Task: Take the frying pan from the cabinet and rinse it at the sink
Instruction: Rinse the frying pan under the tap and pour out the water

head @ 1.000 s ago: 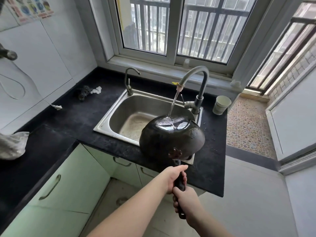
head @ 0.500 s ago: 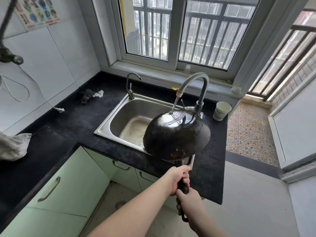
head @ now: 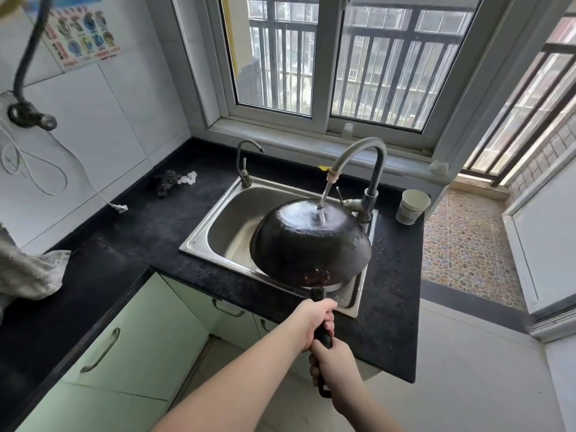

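As water (head: pixel 324 194) runs, the frying pan (head: pixel 308 241) has risen.

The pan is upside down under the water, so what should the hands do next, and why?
Probably turn the frying pan over by its handle. Both the left hand and the right hand grip the handle, and the stream from the faucet lands only on the pan's rounded underside, above the sink. The inside faces down, so the water cannot reach it yet.

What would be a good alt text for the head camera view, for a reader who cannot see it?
Two hands, left hand ahead of right hand, grip the handle of a dark frying pan held upside down over a steel sink, with faucet water hitting its underside. A paper cup stands on the black counter.
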A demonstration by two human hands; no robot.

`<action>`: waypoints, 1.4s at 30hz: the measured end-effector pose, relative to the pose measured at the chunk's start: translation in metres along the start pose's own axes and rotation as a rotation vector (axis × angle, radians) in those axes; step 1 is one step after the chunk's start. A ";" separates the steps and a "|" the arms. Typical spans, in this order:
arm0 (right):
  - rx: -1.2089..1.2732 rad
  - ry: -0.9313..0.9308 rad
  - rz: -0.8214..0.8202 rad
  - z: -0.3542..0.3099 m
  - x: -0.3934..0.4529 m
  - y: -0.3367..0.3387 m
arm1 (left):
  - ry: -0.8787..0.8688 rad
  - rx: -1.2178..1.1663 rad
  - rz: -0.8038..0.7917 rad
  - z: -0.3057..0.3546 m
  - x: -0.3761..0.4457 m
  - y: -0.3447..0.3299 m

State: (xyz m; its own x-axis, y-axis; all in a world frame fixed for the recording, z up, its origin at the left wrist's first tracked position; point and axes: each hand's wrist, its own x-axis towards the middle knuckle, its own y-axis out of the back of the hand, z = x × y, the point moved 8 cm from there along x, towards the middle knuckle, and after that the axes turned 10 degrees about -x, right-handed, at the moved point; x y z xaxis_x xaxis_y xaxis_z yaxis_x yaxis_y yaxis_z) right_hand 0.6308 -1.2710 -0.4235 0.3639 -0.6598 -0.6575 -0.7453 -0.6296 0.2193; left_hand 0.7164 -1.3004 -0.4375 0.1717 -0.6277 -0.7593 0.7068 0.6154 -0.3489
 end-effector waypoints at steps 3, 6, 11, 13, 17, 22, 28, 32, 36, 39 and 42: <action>0.002 -0.009 -0.016 -0.005 0.004 -0.003 | 0.008 -0.011 0.015 0.004 0.003 0.003; 0.028 -0.018 -0.034 -0.010 0.009 -0.005 | 0.030 -0.048 0.025 0.008 0.009 0.005; 0.086 -0.021 -0.044 -0.020 0.018 -0.007 | 0.064 -0.097 0.029 0.016 0.018 0.005; 0.100 -0.037 -0.043 -0.022 0.023 -0.008 | 0.077 -0.101 0.030 0.019 0.022 0.006; 0.148 -0.043 -0.036 -0.028 0.034 -0.013 | 0.098 -0.084 0.031 0.027 0.029 0.008; 0.171 -0.095 -0.047 -0.028 0.046 -0.023 | 0.117 -0.052 0.042 0.030 0.042 0.017; 0.207 -0.097 -0.035 -0.031 0.058 -0.034 | 0.094 -0.012 0.046 0.039 0.054 0.025; 0.171 -0.113 -0.028 -0.032 0.062 -0.039 | 0.096 -0.020 0.049 0.042 0.062 0.032; 0.135 -0.108 -0.018 -0.031 0.066 -0.042 | 0.089 -0.022 0.021 0.043 0.065 0.034; 0.122 -0.087 0.007 -0.032 0.068 -0.041 | 0.079 -0.019 -0.003 0.044 0.066 0.034; 0.099 -0.073 0.034 -0.034 0.069 -0.040 | 0.084 -0.019 -0.024 0.044 0.068 0.034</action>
State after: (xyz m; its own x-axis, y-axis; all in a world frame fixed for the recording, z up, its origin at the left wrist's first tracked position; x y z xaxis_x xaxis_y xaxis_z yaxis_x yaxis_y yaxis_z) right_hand 0.7046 -1.3047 -0.4534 0.2988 -0.6461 -0.7023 -0.8093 -0.5616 0.1723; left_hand 0.7826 -1.3430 -0.4768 0.0962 -0.6011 -0.7934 0.6968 0.6099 -0.3776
